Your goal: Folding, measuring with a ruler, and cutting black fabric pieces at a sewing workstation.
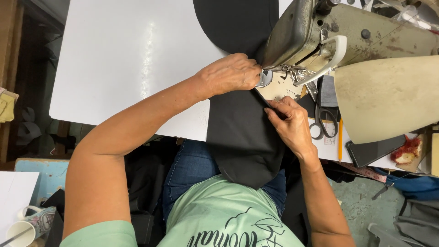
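The black fabric (242,132) lies in a long strip down the middle of the white table (119,59), running from the 12 o'clock edge of the view, under the head of the sewing machine (320,36), and on over the table's near edge onto your lap at 6 o'clock. Your left hand (231,73) rests on the fabric just at 9 o'clock of the needle area, fingers curled and pinched narrow on the cloth's edge right against the presser foot (264,77). Your right hand (288,121) sits at about 5 o'clock from the presser foot, fingers bent and pressed together on the fabric's right edge, holding it where it meets the machine's plate (279,89). The two hands are near each other, with the seam line between them.

Just at 3 o'clock of your right hand, a pair of grey-handled scissors (322,121) lies on the table, touching a small dark piece of cloth. Beside them, further toward 3 o'clock, lies a yellow pencil (340,142), and next to that a dark phone (375,151). A red pincushion (407,151) sits at the far right. Down at 8 o'clock, well apart from the table, a patterned mug (39,219) and a white cup (18,231) stand together.
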